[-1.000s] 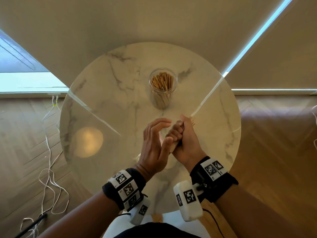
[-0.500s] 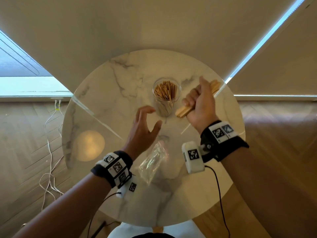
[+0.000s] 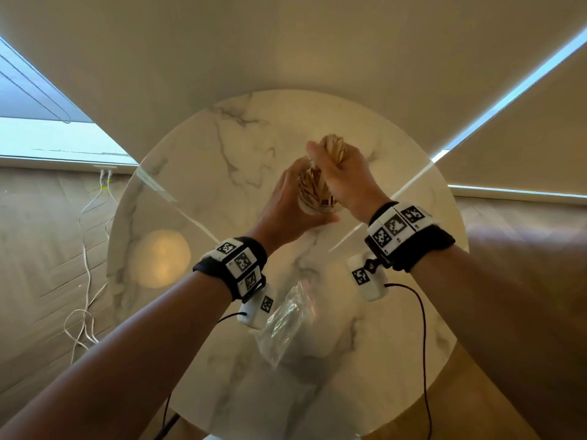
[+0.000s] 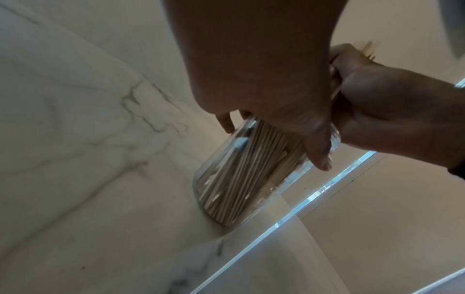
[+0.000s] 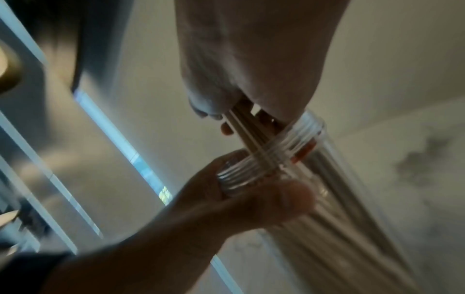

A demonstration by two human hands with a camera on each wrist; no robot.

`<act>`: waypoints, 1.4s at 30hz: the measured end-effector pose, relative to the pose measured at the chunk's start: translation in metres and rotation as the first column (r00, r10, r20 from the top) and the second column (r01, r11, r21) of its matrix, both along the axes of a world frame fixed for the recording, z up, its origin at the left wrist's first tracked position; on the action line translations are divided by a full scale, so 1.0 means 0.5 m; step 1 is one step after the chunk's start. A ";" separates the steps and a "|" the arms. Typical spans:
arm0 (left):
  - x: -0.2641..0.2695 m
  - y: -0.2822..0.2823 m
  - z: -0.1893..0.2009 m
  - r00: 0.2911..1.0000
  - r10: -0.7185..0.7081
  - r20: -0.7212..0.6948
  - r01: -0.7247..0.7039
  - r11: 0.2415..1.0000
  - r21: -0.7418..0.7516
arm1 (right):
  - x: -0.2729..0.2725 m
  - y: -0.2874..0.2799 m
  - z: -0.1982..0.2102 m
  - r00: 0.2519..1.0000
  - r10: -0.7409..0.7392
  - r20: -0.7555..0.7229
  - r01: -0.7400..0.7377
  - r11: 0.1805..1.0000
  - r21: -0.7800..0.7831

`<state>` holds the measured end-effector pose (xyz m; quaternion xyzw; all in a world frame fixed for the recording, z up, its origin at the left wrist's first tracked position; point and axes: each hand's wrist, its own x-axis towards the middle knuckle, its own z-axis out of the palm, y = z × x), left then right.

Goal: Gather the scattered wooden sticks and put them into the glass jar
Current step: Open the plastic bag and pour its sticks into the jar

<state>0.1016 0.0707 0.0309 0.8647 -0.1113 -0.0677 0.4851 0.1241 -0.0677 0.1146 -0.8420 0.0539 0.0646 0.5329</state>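
Observation:
A clear glass jar (image 3: pixel 317 198) (image 4: pixel 239 179) (image 5: pixel 314 159) packed with wooden sticks stands near the middle of the round marble table (image 3: pixel 197 192). My left hand (image 3: pixel 286 204) (image 4: pixel 276 103) wraps around the jar just below its threaded rim. My right hand (image 3: pixel 343 173) (image 5: pixel 239 89) grips a bundle of wooden sticks (image 3: pixel 333 146) (image 5: pixel 247 129) above the jar. In the right wrist view the bundle's lower ends pass through the jar's mouth. The upper ends stick out above the fist in the head view.
A crumpled clear plastic bag (image 3: pixel 282 325) lies on the table near me, between my forearms. White cables (image 3: pixel 85 265) trail on the wooden floor at the left. A wall with window blinds rises behind the table.
My right hand carried the stick bundle from the near side of the table up over the jar and lowered its ends into the mouth. My left hand went from open to holding the jar.

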 end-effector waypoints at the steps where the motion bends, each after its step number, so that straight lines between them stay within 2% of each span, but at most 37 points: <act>1: 0.002 0.001 -0.004 1.000 0.005 0.012 -0.005 1.000 -0.022 | -0.002 -0.007 -0.004 0.994 0.111 -0.013 -0.112 0.989 -0.096; 3: 0.004 0.005 -0.009 1.000 0.003 0.023 -0.002 0.999 -0.054 | -0.004 -0.022 0.001 0.938 0.337 -0.076 -0.345 0.907 -0.240; 5: 0.006 0.009 -0.010 1.000 0.005 0.004 -0.005 0.998 -0.061 | 0.004 -0.039 0.019 0.873 0.469 -0.134 -0.486 0.817 -0.309; 10: 0.004 0.009 -0.013 1.000 0.009 -0.007 -0.010 0.998 -0.067 | 0.032 -0.055 0.038 0.821 0.520 -0.235 -0.567 0.696 -0.441; 16: 0.005 0.009 -0.012 0.999 0.028 -0.032 -0.030 0.995 -0.093 | 0.051 -0.032 0.040 0.795 0.522 -0.309 -0.600 0.603 -0.525; 21: 0.005 0.007 -0.021 0.999 0.039 -0.001 -0.039 0.995 -0.087 | 0.046 -0.061 0.067 0.844 0.492 -0.214 -0.525 0.675 -0.519; 23: 0.004 0.006 -0.021 0.999 0.039 -0.003 -0.039 0.995 -0.097 | 0.029 -0.049 0.054 0.836 0.517 -0.181 -0.523 0.655 -0.546; 26: 0.005 0.007 -0.017 0.999 0.041 -0.016 -0.043 0.994 -0.106 | 0.016 -0.029 0.035 0.869 0.476 -0.137 -0.451 0.648 -0.614; 28: 0.004 0.007 -0.017 0.999 0.041 -0.016 -0.042 0.994 -0.103 | 0.018 -0.029 0.038 0.873 0.459 -0.164 -0.441 0.600 -0.667; 33: 0.004 0.007 -0.014 0.999 0.038 -0.013 -0.039 0.994 -0.106 | 0.024 -0.014 0.049 0.841 0.512 -0.175 -0.511 0.645 -0.568; 39: 0.004 0.009 -0.012 0.999 0.023 -0.029 -0.026 0.993 -0.113 | 0.047 -0.036 0.048 0.865 0.444 -0.234 -0.469 0.548 -0.693; 42: 0.005 0.007 -0.015 0.999 0.036 -0.018 -0.038 0.993 -0.113 | 0.044 -0.034 0.065 0.779 0.537 -0.324 -0.605 0.509 -0.613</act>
